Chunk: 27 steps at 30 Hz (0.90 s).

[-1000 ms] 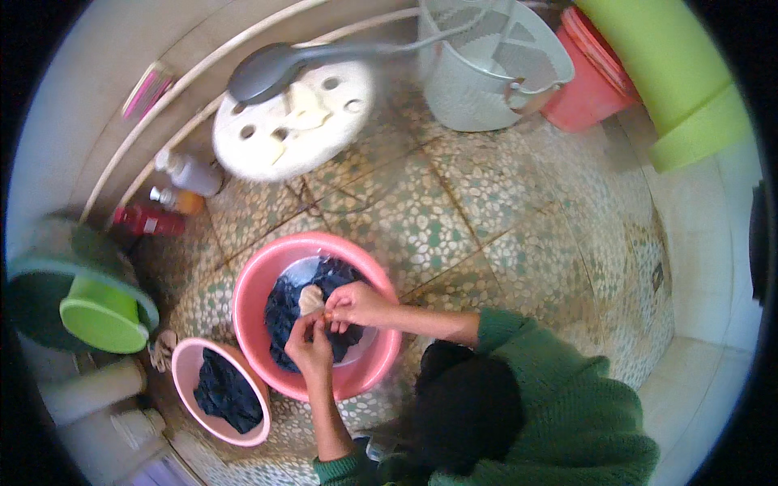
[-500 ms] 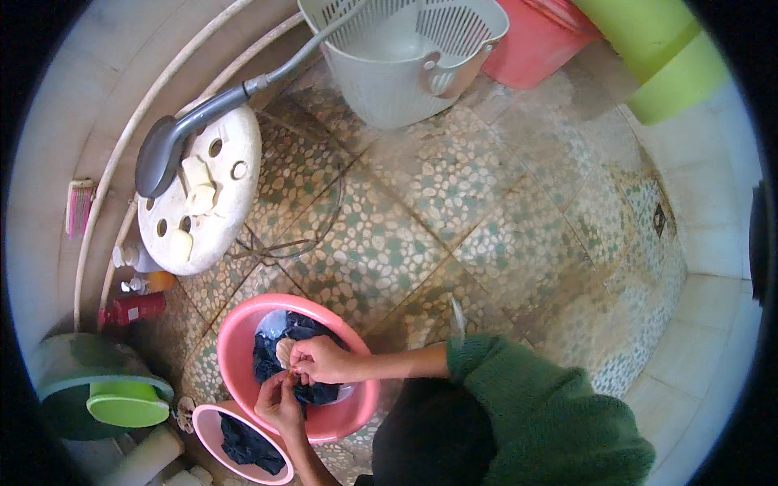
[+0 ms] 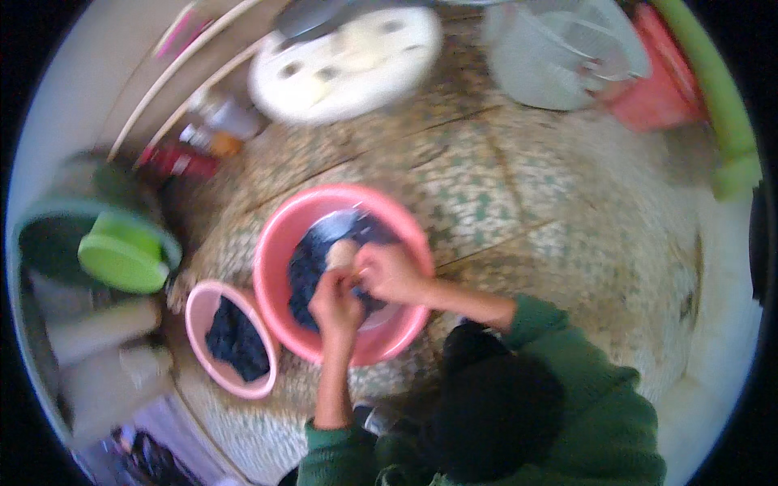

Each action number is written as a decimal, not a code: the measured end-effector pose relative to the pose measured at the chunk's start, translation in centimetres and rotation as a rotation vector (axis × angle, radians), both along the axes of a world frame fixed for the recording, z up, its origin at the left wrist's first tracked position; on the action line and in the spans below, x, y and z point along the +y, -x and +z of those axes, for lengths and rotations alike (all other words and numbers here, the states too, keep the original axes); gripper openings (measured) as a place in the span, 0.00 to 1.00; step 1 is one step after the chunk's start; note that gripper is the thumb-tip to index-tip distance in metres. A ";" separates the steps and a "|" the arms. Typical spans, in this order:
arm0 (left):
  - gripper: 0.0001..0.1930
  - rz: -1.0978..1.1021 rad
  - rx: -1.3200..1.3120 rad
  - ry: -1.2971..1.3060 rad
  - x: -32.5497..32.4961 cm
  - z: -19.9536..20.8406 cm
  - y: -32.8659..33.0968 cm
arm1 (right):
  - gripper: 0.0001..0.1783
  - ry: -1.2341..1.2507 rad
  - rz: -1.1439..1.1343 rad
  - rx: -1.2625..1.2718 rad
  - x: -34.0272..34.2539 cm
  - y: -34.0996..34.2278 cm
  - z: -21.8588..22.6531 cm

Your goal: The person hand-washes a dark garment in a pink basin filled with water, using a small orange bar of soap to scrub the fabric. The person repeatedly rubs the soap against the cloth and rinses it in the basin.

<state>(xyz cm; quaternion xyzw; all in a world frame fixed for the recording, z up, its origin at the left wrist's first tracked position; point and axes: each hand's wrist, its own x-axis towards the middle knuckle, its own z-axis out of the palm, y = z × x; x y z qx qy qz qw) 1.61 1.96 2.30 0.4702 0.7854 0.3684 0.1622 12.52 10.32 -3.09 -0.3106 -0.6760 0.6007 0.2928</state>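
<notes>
Head view, from the left: what stands where?

"A dark green tub [image 3: 105,180], with a bright green basin [image 3: 121,243] nested in its mouth, probably to save floor room. Next, a small pale-pink basin [image 3: 193,322], smooth-rimmed around bunched navy cloth [image 3: 235,340]. It sits just beside the big pink basin [image 3: 270,271], handy for my left side, I'd say."

"And inside the big one?"

"Crumpled dark fabric [image 3: 305,274], wet-looking, with a whitish patch along the far wall. The beige piece [image 3: 339,254], soft-looking and rounded, lies over it, at my fingertips."

"Your fingers?"

"My left hand [image 3: 335,301] has its fingers bunched; my right hand [image 3: 391,274] curls in close. Blur keeps me from telling whether either clamps on anything. Both are over the basin, likely so drips land inside."

"Farther right?"

"A pale grey bucket [image 3: 531,73], plastic by its look, and a red bucket [image 3: 655,101] next to it."
</notes>
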 end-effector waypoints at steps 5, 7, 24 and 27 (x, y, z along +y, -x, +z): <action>0.05 0.037 -0.036 -0.097 0.4 -0.5 -0.6 | 0.06 -0.056 0.018 0.002 0.8 -0.1 0.8; 0.05 0.062 -0.062 -0.155 -0.4 -1.5 -0.3 | 0.05 -0.134 0.033 -0.029 0.3 0.0 1.3; 0.01 0.159 -0.501 -0.229 -1.1 -2.5 0.0 | 0.06 0.355 0.110 -0.033 1.0 -0.5 2.6; 0.01 0.131 -0.436 -0.235 -1.2 -2.6 0.2 | 0.07 0.401 0.115 -0.048 1.1 -0.4 2.2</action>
